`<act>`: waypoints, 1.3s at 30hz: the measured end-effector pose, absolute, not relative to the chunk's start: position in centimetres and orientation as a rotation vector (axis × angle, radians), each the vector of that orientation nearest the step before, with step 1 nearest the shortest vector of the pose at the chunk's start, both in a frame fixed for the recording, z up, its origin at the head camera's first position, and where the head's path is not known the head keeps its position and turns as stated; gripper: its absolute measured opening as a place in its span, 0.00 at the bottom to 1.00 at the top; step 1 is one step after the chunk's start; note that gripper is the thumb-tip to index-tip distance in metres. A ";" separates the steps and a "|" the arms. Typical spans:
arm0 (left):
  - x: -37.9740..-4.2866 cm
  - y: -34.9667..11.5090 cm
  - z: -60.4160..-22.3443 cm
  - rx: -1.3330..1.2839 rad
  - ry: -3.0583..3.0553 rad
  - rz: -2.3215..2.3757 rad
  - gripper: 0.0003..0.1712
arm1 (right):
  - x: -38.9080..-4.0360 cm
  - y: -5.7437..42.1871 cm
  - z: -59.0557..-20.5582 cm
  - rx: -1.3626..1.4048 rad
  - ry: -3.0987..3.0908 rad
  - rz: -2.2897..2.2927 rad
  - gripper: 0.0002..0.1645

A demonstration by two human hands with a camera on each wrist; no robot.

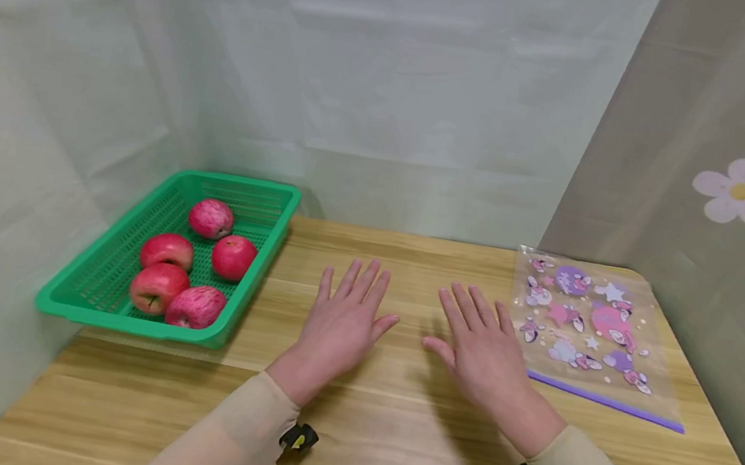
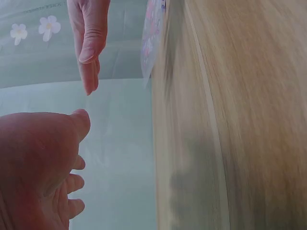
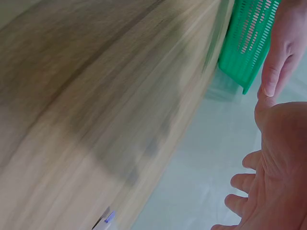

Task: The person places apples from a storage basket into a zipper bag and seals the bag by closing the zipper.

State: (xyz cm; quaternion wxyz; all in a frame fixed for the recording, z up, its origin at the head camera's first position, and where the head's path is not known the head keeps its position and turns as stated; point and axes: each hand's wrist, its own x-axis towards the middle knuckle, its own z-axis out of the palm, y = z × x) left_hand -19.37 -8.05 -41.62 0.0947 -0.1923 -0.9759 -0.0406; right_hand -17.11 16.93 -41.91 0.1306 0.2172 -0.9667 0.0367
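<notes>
head view: left hand (image 1: 339, 327) and right hand (image 1: 487, 356) hover straight-fingered above the desk (image 1: 363, 454), between green basket (image 1: 131, 324) and printed bag (image 1: 585, 318).

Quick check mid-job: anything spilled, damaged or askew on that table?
Nothing looks spilled or damaged. One small oddity: the printed bag lies slightly askew, its far-left corner seeming to lift at, or poke past, the back edge of the table. The apples sit inside the green basket.

Your clear bag (image 1: 587, 330) (purple-edged) lies flat, at right. At left, a green basket (image 1: 117, 321) holds five red apples (image 1: 160, 288).
</notes>
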 end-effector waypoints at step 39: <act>-20.2 -4.6 -42.1 -0.692 -2.902 -0.116 0.45 | -15.4 23.2 -42.7 0.496 -2.817 0.060 0.48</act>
